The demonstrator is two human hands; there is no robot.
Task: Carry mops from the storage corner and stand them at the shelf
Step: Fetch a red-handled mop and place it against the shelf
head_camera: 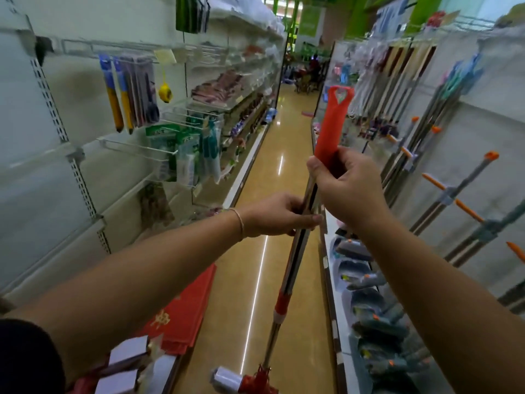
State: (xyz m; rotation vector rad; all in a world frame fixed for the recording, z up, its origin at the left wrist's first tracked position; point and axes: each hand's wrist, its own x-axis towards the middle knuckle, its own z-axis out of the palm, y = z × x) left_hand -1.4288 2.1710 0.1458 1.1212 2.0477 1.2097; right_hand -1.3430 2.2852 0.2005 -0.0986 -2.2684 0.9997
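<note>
Both hands held the mop (pixel 298 251) upright mid-aisle: the right hand (pixel 345 184) wrapped the red grip, hiding its lower end, and the left hand (pixel 279 214) pinched the steel pole just below. The mop head at 6 o'clock was cut off by the frame; blurred mops leaned on the shelf (pixel 483 123) at 3 o'clock.
</note>
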